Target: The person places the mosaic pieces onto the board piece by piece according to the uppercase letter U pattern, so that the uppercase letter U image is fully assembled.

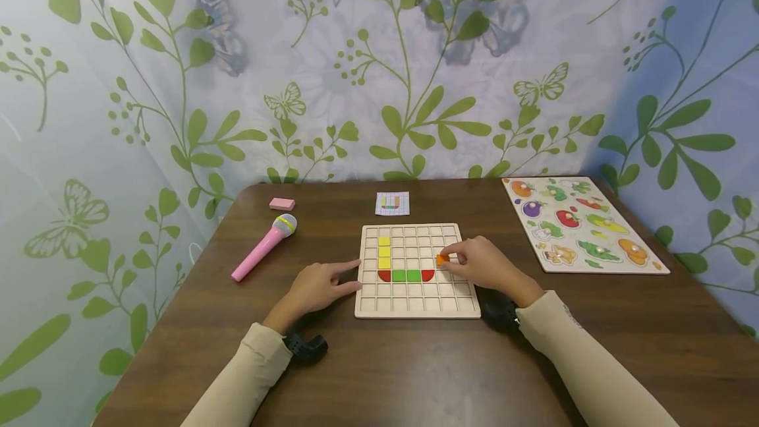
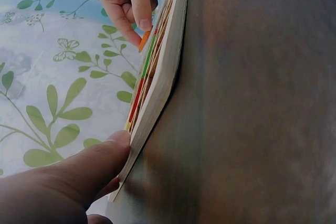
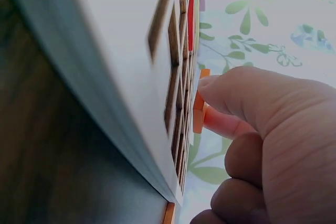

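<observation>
A pale wooden grid board (image 1: pixel 415 307) lies on the table. My right hand (image 1: pixel 483 263) pinches an orange tile (image 1: pixel 441 259) between thumb and index finger, over the board's right part; the right wrist view shows this tile (image 3: pixel 198 114) tilted off the grid. With thumb and index finger spread, my left hand (image 1: pixel 316 288) touches the board's left edge. Three yellow squares (image 1: pixel 384 252) form a column on the grid. Below them runs a row: a rounded red piece (image 1: pixel 385 276), two green squares (image 1: pixel 406 275) and another rounded red piece (image 1: pixel 427 275).
Behind the board lies a small pattern card (image 1: pixel 393 203) with a printed U-like figure. A pink toy microphone (image 1: pixel 261 250) and a pink eraser-like block (image 1: pixel 281 203) are at left. On the right sits a vegetable knob puzzle (image 1: pixel 578 226). A patterned curtain (image 1: pixel 356 84) hangs behind the table (image 1: pixel 403 368).
</observation>
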Demonstrator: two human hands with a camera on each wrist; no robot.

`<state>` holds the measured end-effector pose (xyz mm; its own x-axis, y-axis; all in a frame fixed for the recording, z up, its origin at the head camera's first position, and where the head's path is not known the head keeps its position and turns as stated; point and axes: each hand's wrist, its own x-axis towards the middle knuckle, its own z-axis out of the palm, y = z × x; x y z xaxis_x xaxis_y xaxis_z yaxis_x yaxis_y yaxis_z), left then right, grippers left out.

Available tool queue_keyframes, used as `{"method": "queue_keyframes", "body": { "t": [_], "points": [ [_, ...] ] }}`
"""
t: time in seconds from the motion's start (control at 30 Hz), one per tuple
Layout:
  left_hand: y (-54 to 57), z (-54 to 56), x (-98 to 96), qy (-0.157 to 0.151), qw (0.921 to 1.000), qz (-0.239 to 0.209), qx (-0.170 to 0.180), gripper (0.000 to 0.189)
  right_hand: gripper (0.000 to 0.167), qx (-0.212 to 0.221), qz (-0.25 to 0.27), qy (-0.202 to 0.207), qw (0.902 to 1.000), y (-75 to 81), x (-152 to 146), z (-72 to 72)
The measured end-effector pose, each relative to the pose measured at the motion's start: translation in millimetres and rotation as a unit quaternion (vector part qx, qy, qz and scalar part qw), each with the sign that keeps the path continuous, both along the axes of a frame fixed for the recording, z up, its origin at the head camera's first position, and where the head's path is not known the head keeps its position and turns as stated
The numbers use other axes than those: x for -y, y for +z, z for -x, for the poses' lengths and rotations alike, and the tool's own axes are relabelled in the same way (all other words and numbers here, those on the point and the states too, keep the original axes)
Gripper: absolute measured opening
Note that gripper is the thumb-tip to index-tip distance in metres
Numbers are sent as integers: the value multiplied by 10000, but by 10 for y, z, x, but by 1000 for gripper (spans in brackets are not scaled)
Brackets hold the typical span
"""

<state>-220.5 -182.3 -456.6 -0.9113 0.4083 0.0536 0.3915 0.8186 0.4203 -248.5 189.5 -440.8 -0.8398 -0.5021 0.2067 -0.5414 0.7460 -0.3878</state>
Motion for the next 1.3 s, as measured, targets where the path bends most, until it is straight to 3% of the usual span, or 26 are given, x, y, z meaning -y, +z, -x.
{"method": "queue_keyframes", "body": {
  "t": [0.33,0.6,1.1,1.3],
  "points": [
    [5,-5,5,34,10000,18,34,58,20,94,39,248,9996,35,124,73],
    [10,13,-9,-25,10000,-8,-46,58,21,195,-59,204,9996,71,230,64],
    [-5,15,-8,-5,10000,45,-33,58,17,67,146,315,9994,-45,249,92],
    [-11,0,-10,7,10000,47,7,59,18,201,166,320,9991,-65,251,88]
  ]
}}
